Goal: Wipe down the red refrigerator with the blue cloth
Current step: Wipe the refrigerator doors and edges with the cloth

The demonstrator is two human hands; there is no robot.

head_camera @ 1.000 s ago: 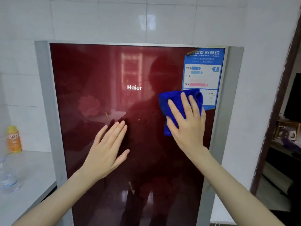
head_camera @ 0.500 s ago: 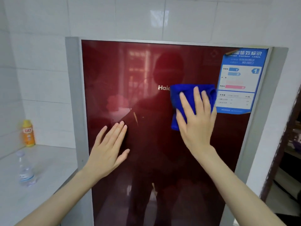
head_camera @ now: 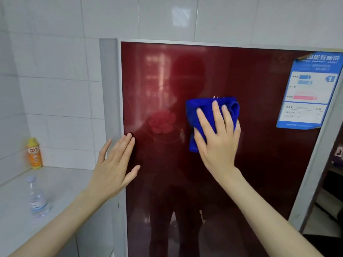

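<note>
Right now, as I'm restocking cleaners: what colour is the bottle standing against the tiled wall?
The bottle is orange with a yellow cap, in the head view.

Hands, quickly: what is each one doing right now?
Left hand: open, fingers straight, at the left edge of the red refrigerator door.
Right hand: open, flat fingers pressing the blue cloth against it.
</note>
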